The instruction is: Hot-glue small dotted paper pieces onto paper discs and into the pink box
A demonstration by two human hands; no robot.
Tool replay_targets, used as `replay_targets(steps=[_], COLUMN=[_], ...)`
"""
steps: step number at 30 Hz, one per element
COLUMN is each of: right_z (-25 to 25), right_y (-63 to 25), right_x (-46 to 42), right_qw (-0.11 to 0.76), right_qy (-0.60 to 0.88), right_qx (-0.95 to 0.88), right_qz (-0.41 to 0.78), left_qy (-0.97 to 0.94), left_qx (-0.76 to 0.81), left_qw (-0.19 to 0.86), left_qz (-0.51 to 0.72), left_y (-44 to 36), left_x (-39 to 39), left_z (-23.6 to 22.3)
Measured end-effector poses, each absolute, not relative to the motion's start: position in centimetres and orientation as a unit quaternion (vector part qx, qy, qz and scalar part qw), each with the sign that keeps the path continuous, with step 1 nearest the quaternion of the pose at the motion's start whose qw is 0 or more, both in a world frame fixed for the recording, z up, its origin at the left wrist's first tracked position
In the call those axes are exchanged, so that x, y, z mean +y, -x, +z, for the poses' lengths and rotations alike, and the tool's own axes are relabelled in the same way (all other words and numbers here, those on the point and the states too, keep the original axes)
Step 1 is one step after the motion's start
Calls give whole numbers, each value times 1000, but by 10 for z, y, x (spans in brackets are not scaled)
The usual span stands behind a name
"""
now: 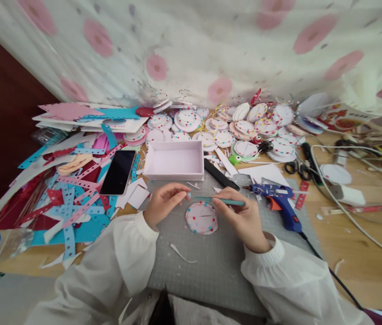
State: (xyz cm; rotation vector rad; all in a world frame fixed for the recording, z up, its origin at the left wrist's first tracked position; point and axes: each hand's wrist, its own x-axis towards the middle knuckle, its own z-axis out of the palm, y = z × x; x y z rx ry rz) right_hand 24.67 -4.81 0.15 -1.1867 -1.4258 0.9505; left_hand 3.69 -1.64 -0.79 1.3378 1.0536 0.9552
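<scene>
My right hand (pixel 240 216) grips a slim teal tool (pixel 233 201) like tweezers, its thin tip pointing left. Close to that tip, my left hand (pixel 167 202) has thumb and forefinger pinched on a tiny light-blue piece (pixel 188 195), too small to make out. Between and just below both hands, a round white paper disc (pixel 201 218) edged with red and blue dots lies flat on the grey cutting mat (pixel 207 271). A curled white paper strip (pixel 182 255) rests on the mat nearer to me.
Behind the hands stand an open white box (pixel 173 176) and a black cutter-like tool (pixel 221 174). A blue glue gun (pixel 280 198) with its cord lies right, near black scissors (pixel 298 170). At left are a phone (pixel 118 172) and coloured paper strips (pixel 69 216). Several decorated discs (pixel 187 119) line the back.
</scene>
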Motion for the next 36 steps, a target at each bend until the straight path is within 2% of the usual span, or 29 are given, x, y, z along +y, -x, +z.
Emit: replay_targets(steps=[11,17,21,23,26,29,32,36], right_z=[0,2,2,2,2,1,0,-1], right_y=[-248,-252,-253,-252,-252,-251,-251,-249], right_x=[-48,-47,-47,-47,-47,-47,-47,-47], right_qw=[521,555,567,567,557,554,552,562], right_qy=[501,506,501,501,510,512,508,497], right_qx=[-574,-547,-544,-543,-545,-547,-557,-575], right_qz=[384,370,364,363,365,363,357,326], left_qy=[-525,-579,-639,-713,-820,-866,-875,-866], left_qx=[499,509,448,396,332,314,305,260], left_qw=[531,443,395,387,371,343,338,384], left_qz=[439,458,485,430,281,184,163,187], left_y=[-37,-36,-35,-36,-38,-40,-37,-31], left_x=[-15,-17,-23,-25,-27,-27,-26,-23], left_z=[-10,-16,-18,-18,-17,-15,-12,-6])
